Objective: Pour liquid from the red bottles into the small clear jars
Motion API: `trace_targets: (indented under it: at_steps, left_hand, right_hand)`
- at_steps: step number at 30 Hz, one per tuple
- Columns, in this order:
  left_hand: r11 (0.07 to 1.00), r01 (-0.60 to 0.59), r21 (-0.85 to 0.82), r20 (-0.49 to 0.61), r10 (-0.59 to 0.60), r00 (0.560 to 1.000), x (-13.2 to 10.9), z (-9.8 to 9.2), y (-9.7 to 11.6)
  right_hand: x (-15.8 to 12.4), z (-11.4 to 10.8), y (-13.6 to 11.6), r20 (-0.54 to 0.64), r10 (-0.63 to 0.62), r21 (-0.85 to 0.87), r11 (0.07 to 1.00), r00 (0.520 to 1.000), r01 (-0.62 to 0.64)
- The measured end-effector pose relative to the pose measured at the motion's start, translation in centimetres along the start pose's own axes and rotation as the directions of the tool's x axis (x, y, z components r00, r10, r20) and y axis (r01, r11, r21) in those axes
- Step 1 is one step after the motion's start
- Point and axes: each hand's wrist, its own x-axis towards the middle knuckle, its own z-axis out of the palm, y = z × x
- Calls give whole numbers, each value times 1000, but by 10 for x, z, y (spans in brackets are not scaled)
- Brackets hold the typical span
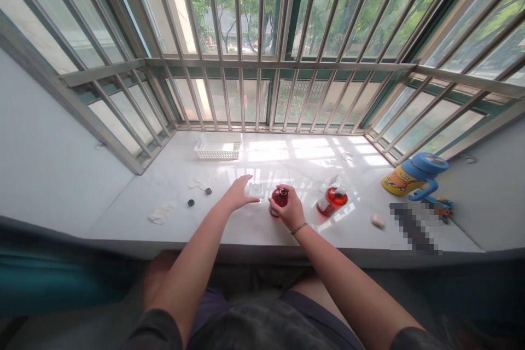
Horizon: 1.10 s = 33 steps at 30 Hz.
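Observation:
My right hand [290, 209] is wrapped round a small red bottle [279, 197] that stands on the white window ledge [229, 219]. My left hand [238, 192] reaches forward with its fingers stretched out, fingertips by a small clear glass container [256, 190] just left of the bottle. A second bottle with red liquid and a label [331, 200] lies tilted on the ledge to the right of my right hand.
A white mesh basket [219, 146] sits at the back of the ledge. Two small dark caps [208, 191] and white scraps [159, 213] lie at left. A yellow jug with a blue lid [414, 175] and a pale lump [378, 221] are at right. Window bars enclose the far side.

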Motion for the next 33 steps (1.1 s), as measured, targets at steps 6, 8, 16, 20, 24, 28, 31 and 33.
trace_targets:
  at_steps: [6, 8, 16, 20, 24, 28, 31, 33]
  left_hand:
    - [997, 26, -76, -16, -27, 1000, -2, 34, 7]
    - [995, 42, -85, -35, -46, 998, -17, 36, 5]
    - [993, 66, -98, -82, -74, 994, -73, 44, 14]
    - [992, 82, -101, -101, -92, 991, -81, 45, 18]
    - [993, 81, -88, -105, -90, 990, -81, 43, 21]
    - [995, 77, -67, -111, -84, 990, -81, 43, 20]
    - [996, 70, -63, -116, -77, 990, -84, 45, 20]
    - [996, 67, -54, -119, -74, 990, -86, 46, 20]
  right_hand:
    - [4, -1, 2, 48, 39, 56, 998, 998, -41]
    - [3, -1, 3, 45, 62, 78, 995, 997, -65]
    - [3, 7, 5, 25, 79, 132, 988, 997, -81]
    - [5, 8, 5, 33, 72, 142, 987, 997, -76]
    - [7, 7, 5, 49, 69, 128, 989, 996, -75]
    - [8, 6, 8, 67, 44, 131, 990, 997, -53]
    - [9, 3, 9, 102, 29, 122, 992, 994, -42]
    - [10, 1, 10, 127, 24, 110, 993, 992, -39]
